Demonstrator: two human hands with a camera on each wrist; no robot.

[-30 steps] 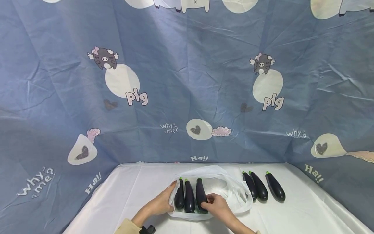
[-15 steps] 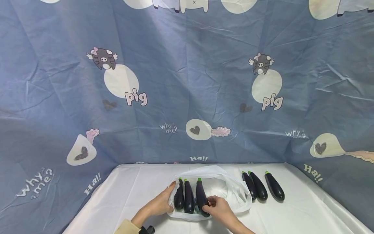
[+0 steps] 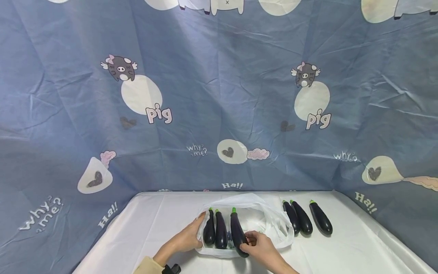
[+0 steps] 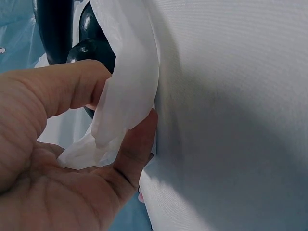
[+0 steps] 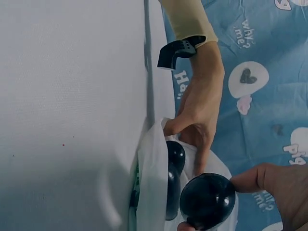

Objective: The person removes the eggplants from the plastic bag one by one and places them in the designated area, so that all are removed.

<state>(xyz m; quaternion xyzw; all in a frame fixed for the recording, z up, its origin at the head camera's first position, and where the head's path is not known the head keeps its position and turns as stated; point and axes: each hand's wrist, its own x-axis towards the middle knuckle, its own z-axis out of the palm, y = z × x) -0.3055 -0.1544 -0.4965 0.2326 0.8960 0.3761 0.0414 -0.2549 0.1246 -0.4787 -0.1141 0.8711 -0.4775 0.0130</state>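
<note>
A white plastic bag (image 3: 253, 199) lies with its mouth spread. Its left edge is held by my left hand (image 3: 186, 236), thumb and fingers around the thin plastic (image 4: 127, 91) in the left wrist view. Two dark purple eggplants, a left one (image 3: 209, 230) and a middle one (image 3: 221, 232), lie side by side within the bag. A third eggplant (image 3: 237, 228), green stem pointing away, is pinched near its thick end by my right hand (image 3: 261, 247). That thick end overlaps the bag's near rim. In the right wrist view, thumb and fingers grip the held eggplant's round end (image 5: 207, 199).
Three more eggplants lie right of the bag: two close together (image 3: 302, 219) and one apart (image 3: 321, 219). A white cloth (image 3: 164, 213) covers the table. Behind it hangs a blue printed curtain (image 3: 191, 171).
The thick end of the held eggplant has shifted right and towards me, over the bag's near rim, along with my right hand. My left hand stays on the bag's edge.
</note>
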